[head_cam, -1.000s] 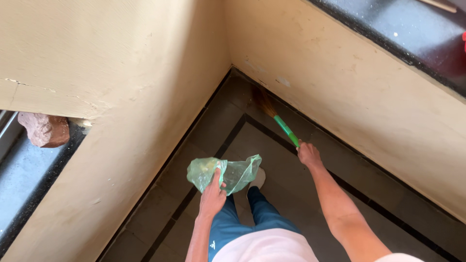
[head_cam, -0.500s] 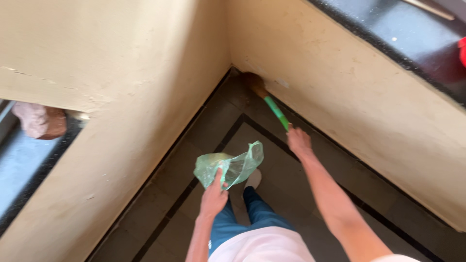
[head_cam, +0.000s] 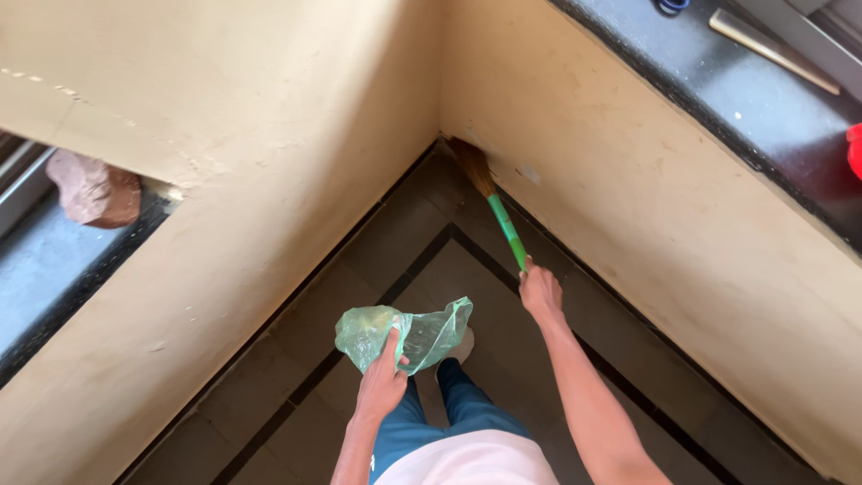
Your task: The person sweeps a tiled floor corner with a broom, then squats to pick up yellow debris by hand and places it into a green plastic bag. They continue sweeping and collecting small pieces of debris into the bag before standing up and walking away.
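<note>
Since the earlier frame the broom [head_cam: 489,202] had pushed deeper into the floor corner, right hand [head_cam: 540,292] clenched on its stiff green handle, while the left hand [head_cam: 382,386] pinched a light, limp green plastic bag [head_cam: 404,334].

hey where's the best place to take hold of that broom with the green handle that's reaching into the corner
Grip the broom on its green handle, at the near end where the right hand holds it. Come from above and behind: the stick slants down away from the person, with its brown bristles pressed into the floor corner against the wall, leaving only the handle free.
</note>
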